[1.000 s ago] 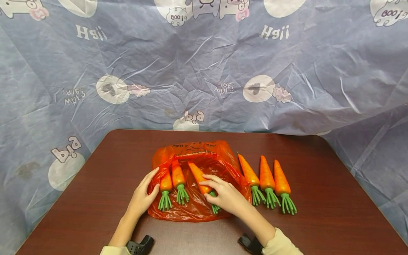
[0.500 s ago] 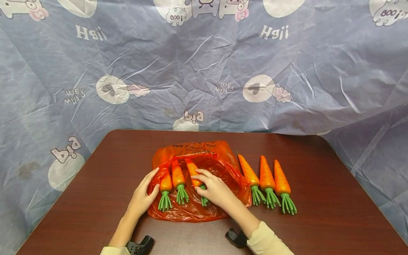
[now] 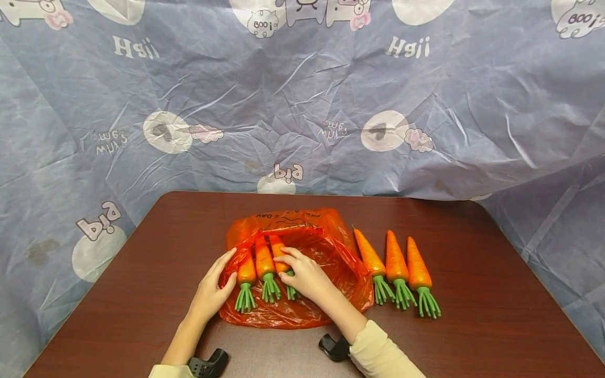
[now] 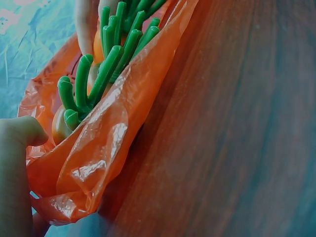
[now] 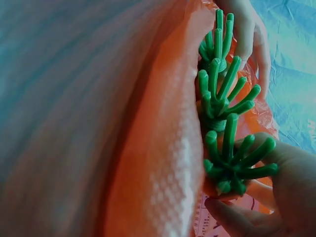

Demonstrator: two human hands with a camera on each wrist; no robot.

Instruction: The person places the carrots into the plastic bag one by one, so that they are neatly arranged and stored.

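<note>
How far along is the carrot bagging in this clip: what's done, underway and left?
Looks done: two carrots lie side by side inside the mouth of the red bag. In hand: the right hand holds a third carrot beside them, while the left hand holds the bag's left edge. Apparently left: three loose carrots on the table, to the right of the bag.
</note>
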